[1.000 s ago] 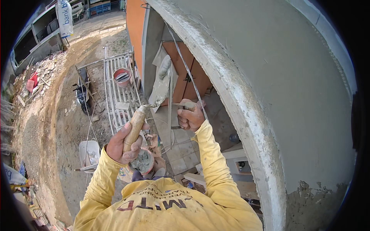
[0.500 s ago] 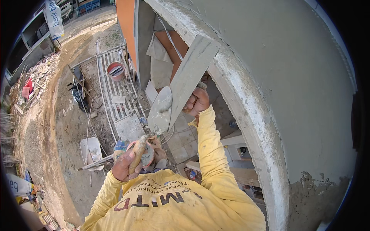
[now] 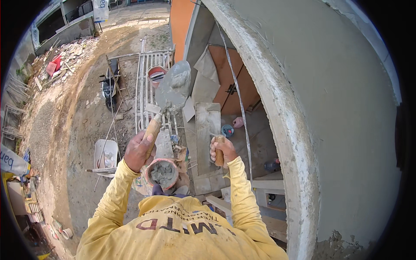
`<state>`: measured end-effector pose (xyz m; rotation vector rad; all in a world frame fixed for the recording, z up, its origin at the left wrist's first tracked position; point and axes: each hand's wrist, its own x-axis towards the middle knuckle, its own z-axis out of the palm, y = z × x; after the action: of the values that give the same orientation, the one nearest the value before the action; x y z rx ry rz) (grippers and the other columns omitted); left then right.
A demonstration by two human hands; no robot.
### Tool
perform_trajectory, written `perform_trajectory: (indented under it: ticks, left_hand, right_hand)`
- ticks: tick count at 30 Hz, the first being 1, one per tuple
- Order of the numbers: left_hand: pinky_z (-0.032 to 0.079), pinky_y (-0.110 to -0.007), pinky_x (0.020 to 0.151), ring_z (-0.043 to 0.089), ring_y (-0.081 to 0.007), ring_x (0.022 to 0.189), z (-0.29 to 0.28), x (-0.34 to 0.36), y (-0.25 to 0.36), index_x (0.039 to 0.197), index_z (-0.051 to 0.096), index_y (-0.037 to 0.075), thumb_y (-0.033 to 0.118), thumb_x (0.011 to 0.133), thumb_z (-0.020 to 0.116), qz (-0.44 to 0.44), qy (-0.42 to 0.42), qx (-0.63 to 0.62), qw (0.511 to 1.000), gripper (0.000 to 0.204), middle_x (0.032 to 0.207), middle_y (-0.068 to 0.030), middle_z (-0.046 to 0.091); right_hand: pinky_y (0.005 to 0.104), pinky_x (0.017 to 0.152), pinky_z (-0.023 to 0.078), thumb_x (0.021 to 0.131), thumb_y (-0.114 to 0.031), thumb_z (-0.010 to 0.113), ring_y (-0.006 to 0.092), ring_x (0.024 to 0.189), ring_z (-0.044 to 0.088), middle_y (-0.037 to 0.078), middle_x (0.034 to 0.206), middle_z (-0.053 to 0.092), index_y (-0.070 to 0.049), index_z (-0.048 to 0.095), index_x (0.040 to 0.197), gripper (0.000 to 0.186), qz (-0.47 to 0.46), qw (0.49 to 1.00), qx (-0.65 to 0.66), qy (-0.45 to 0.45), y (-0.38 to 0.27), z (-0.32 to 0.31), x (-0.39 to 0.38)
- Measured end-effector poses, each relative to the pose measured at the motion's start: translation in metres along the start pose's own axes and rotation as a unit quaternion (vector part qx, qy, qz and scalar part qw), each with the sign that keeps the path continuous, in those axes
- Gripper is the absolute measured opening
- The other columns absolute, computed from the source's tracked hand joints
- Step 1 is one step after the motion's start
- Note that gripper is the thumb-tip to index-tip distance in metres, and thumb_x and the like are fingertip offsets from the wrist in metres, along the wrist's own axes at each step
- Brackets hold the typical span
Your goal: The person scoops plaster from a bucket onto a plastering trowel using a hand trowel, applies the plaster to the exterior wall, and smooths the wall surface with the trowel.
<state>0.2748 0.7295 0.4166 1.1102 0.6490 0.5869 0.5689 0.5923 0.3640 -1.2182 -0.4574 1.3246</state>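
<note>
My left hand (image 3: 138,151) is closed on the wooden handle (image 3: 152,132) of a trowel, raised ahead of me; a lump of grey mortar (image 3: 180,79) lies on its rounded blade (image 3: 167,93). My right hand (image 3: 224,151) grips the wooden handle (image 3: 219,145) of a long, flat, mortar-smeared float (image 3: 207,117), held lower and to the right. Below my hands stands a pinkish bucket (image 3: 152,173) of wet grey mortar (image 3: 164,172). A curved, rough concrete edge (image 3: 292,130) runs along my right side, with a grey plastered wall (image 3: 346,130) beyond.
Bamboo scaffolding (image 3: 141,86) holds a red bucket (image 3: 157,74). A motorbike (image 3: 108,89), a white wheelbarrow (image 3: 105,151) and rubble (image 3: 65,63) lie leftward. Below right are orange doors (image 3: 240,82), a hanging cable (image 3: 243,121) and a water jug (image 3: 271,166).
Compared with half a second ago, the loaded trowel has risen and moved away from the float. The float has swung from slanting across the concrete edge to a lower position left of it.
</note>
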Motion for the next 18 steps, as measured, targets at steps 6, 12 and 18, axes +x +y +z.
perform_trajectory:
  ticks: [6,12,18]
  left_hand:
    - [0.036,-0.022,0.043,0.046,-0.0060,0.049,0.008,0.024,0.010,0.124,0.053,-0.001,0.033,0.094,0.063,0.095,0.052,0.059,0.992,0.047,0.069,-0.0006,0.054]
    - [0.037,-0.021,0.045,0.045,-0.0059,0.051,0.050,0.033,0.016,0.128,0.051,-0.001,0.039,0.091,0.068,0.215,-0.021,0.030,0.976,0.058,0.072,0.0006,0.053]
    - [0.034,-0.021,0.040,0.043,-0.0061,0.047,0.059,0.053,-0.015,0.109,0.053,0.000,0.047,0.088,0.067,0.282,-0.060,0.016,0.957,0.054,0.067,-0.0007,0.052]
  right_hand:
    - [0.0323,0.053,0.051,0.084,-0.013,0.065,0.0192,0.061,0.063,0.010,0.084,0.064,-0.007,0.051,0.109,0.029,-0.203,0.963,-0.157,-0.084,-0.062,0.068,-0.050]
    - [0.0419,0.071,0.054,0.068,-0.013,0.073,0.0304,0.081,0.067,0.007,0.105,0.068,-0.011,0.059,0.113,0.047,-0.330,0.602,-0.716,0.128,-0.127,0.102,-0.081]
    - [0.0409,0.084,0.050,0.072,-0.024,0.077,0.0289,0.092,0.065,0.007,0.101,0.067,-0.012,0.063,0.112,0.044,-0.486,0.372,-0.752,0.247,-0.166,0.109,-0.114]
